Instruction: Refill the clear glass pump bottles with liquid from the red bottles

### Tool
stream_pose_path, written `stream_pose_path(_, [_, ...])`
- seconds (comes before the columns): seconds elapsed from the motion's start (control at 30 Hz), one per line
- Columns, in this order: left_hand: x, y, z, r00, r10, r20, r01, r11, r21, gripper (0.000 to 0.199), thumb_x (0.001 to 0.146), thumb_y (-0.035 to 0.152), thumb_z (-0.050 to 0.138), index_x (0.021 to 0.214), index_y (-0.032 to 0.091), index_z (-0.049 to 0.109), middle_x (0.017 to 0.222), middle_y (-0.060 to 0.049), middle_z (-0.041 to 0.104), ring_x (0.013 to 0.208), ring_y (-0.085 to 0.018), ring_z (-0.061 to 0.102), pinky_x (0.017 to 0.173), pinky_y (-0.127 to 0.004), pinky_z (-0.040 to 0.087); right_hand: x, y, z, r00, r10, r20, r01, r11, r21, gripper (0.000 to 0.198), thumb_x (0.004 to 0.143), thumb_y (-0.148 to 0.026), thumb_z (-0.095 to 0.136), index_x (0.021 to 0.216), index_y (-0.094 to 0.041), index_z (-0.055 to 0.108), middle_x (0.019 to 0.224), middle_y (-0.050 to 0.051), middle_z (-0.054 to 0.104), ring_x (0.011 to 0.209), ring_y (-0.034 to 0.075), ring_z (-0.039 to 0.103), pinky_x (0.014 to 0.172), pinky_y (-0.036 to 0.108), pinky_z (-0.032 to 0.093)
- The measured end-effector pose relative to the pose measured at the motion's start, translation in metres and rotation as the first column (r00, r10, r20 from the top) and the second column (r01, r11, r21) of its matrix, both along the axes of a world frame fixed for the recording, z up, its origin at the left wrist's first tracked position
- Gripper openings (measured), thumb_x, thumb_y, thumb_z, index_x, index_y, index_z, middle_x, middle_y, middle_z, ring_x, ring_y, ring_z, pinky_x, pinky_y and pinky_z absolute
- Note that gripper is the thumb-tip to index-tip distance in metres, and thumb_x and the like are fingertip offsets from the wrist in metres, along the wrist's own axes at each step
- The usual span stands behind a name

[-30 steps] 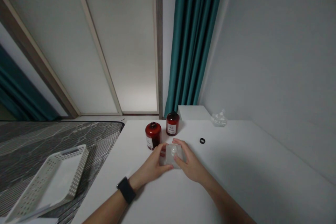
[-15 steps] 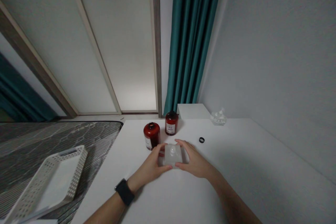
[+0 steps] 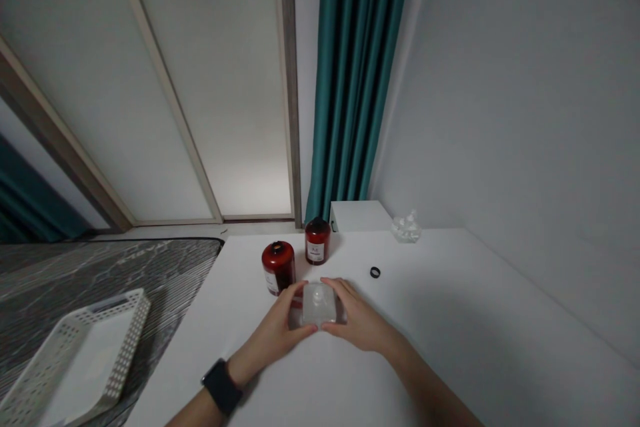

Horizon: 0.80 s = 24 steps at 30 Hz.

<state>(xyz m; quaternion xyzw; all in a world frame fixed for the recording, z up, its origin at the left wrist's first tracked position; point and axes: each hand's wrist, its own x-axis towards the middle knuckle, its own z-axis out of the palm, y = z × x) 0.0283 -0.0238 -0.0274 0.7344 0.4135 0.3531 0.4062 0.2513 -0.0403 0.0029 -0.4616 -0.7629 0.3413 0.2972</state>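
Note:
A small, translucent whitish square block (image 3: 319, 305), perhaps a clear box, is held between my two hands over the table. My left hand (image 3: 280, 320) grips its left side, thumb along the near edge and fingers at the far edge. On the opposite side, my right hand (image 3: 363, 319) closes round it in the same way. Just beyond my left fingers stands a wide dark-red bottle (image 3: 279, 267) with an open neck and a pale label. Behind it is a second red bottle (image 3: 317, 241) with a black top. A black ring (image 3: 375, 272) lies beyond my right hand.
The white table (image 3: 240, 280) meets the wall on the right. At its far end are a white box (image 3: 361, 216) and a crumpled clear plastic bag (image 3: 407, 227). A white perforated basket (image 3: 125, 347) sits lower left, over a grey patterned surface (image 3: 165, 267).
My view has swung slightly, so everything sits a little further left and lower. Both hands keep hold of the translucent block, with little visible change in their grip.

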Motion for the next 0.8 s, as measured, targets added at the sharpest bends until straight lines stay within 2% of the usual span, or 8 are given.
stream_pose_path(0.23, [0.000, 0.000, -0.002, 1.000, -0.003, -0.008, 0.003, 1.000, 0.010, 0.071, 0.077, 0.025, 0.076, 0.139, 0.021, 0.041, 0.137, -0.016, 0.054, 0.122, -0.031, 0.056, 0.104, -0.052, 0.046, 0.000, 0.000, 0.004, 1.000, 0.014, 0.012, -0.014, 1.000, -0.003, 0.075, 0.077, -0.017, 0.075, 0.144, -0.020, 0.042, 0.141, 0.013, 0.051, 0.133, 0.028, 0.044, 0.115, 0.046, 0.035])
stream_pose_path(0.53, [0.003, -0.003, 0.000, 0.999, 0.036, 0.020, -0.037, 0.999, 0.019, 0.070, 0.074, 0.025, 0.077, 0.136, 0.020, 0.046, 0.134, -0.015, 0.058, 0.116, -0.030, 0.060, 0.101, -0.051, 0.049, 0.000, 0.000, -0.002, 0.999, 0.004, -0.051, -0.004, 1.000, -0.010, 0.077, 0.077, -0.015, 0.075, 0.146, -0.022, 0.042, 0.144, 0.012, 0.049, 0.135, 0.026, 0.045, 0.117, 0.046, 0.033])
stream_pose_path(0.8, [0.012, -0.012, 0.019, 0.998, 0.069, 0.013, -0.069, 0.997, 0.031, 0.068, 0.077, 0.027, 0.074, 0.137, 0.020, 0.043, 0.135, -0.015, 0.056, 0.118, -0.030, 0.059, 0.103, -0.051, 0.049, 0.008, -0.002, 0.012, 0.996, 0.035, -0.084, -0.035, 0.999, -0.002, 0.078, 0.079, -0.015, 0.074, 0.148, -0.023, 0.039, 0.148, 0.011, 0.046, 0.136, 0.025, 0.044, 0.114, 0.044, 0.038])
